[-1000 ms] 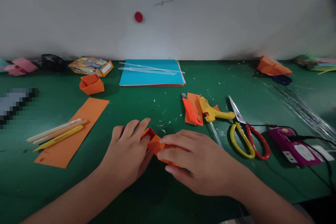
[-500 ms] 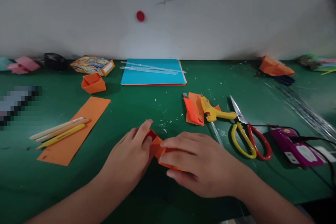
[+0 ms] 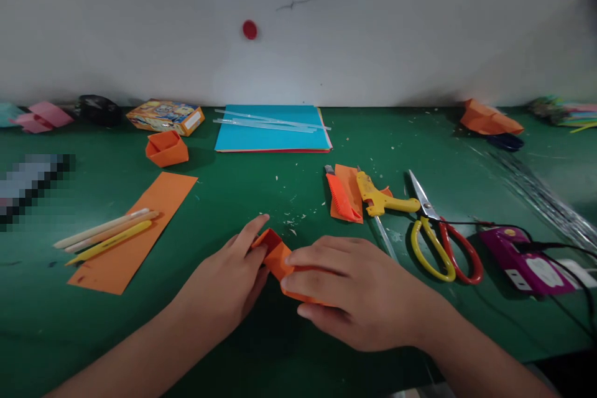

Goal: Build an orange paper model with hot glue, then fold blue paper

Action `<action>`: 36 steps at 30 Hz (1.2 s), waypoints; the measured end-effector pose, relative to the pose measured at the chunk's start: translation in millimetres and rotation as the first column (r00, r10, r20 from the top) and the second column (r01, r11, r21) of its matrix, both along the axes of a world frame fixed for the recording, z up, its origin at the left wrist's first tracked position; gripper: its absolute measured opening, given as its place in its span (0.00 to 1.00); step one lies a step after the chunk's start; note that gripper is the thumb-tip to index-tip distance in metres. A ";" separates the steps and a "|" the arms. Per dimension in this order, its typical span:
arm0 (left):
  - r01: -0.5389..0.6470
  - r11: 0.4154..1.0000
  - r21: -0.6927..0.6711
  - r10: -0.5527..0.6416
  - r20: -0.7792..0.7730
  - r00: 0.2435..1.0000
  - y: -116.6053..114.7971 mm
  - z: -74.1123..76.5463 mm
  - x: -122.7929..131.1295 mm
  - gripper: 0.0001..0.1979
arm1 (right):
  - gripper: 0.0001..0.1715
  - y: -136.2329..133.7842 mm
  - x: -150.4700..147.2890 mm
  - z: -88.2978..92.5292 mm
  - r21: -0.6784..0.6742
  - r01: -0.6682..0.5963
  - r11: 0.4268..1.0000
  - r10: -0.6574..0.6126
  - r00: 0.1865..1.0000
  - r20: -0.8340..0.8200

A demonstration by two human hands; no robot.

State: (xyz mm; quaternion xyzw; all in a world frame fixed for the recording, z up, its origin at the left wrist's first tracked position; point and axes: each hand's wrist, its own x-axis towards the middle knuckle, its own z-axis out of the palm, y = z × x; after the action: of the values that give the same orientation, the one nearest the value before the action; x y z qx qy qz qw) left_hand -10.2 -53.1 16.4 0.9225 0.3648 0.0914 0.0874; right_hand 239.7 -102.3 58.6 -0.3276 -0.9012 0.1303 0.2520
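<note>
A small folded piece of orange paper [image 3: 276,256] lies on the green table [image 3: 261,193] between both hands. My left hand [image 3: 226,286] pinches its left end, fingers closed round it and the index finger stretched over the top. My right hand [image 3: 354,292] lies over its right part, fingers pressed flat on the fold, so most of the paper is hidden.
An orange paper strip [image 3: 135,227] with three pencils [image 3: 107,234] lies left. A folded orange box [image 3: 166,148], a printed carton [image 3: 165,116] and blue sheets [image 3: 273,129] sit behind. Right: an orange cutter [image 3: 341,198], yellow glue gun [image 3: 380,200], scissors [image 3: 438,233], purple device [image 3: 522,261].
My left hand's fingers have drawn together on the paper's left end, leaving only the index finger stretched out. The right hand has stayed pressed on the fold.
</note>
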 end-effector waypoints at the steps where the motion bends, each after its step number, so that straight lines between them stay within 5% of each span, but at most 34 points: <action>1: 0.010 1.000 0.003 -0.010 0.004 1.000 0.2 0.5 0.2 0.14 | 0.12 0.0 -0.2 0.2 -0.004 -0.001 1.000 0.001 1.000 0.003; 14: -0.015 0.983 0.185 0.021 -0.035 0.999 0.4 2.7 4.6 0.15 | 0.15 -0.2 1.2 -2.0 -0.024 0.020 1.000 -0.020 1.000 -0.012; 22: 0.003 0.983 0.185 -0.003 -0.002 1.000 -1.4 -0.3 8.8 0.15 | 0.16 -0.5 1.7 -2.2 -0.037 0.022 0.999 -0.023 1.000 -0.020; 27: -0.029 0.961 0.273 0.028 0.009 1.000 -0.4 -1.4 7.7 0.12 | 0.24 -1.0 1.5 -2.4 -0.022 0.073 0.997 -0.074 0.996 -0.056; 36: -0.024 0.976 0.217 0.024 0.003 1.000 1.7 -1.5 6.2 0.13 | 0.28 -4.4 1.1 -2.7 0.000 0.136 0.991 -0.136 0.986 -0.096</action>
State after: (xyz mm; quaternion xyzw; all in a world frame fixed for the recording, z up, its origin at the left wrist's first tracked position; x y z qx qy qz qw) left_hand -4.0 -51.4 14.8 0.9220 0.3637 0.1319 -0.0150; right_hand 240.8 -106.7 56.0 -0.3810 -0.8640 0.1255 0.3042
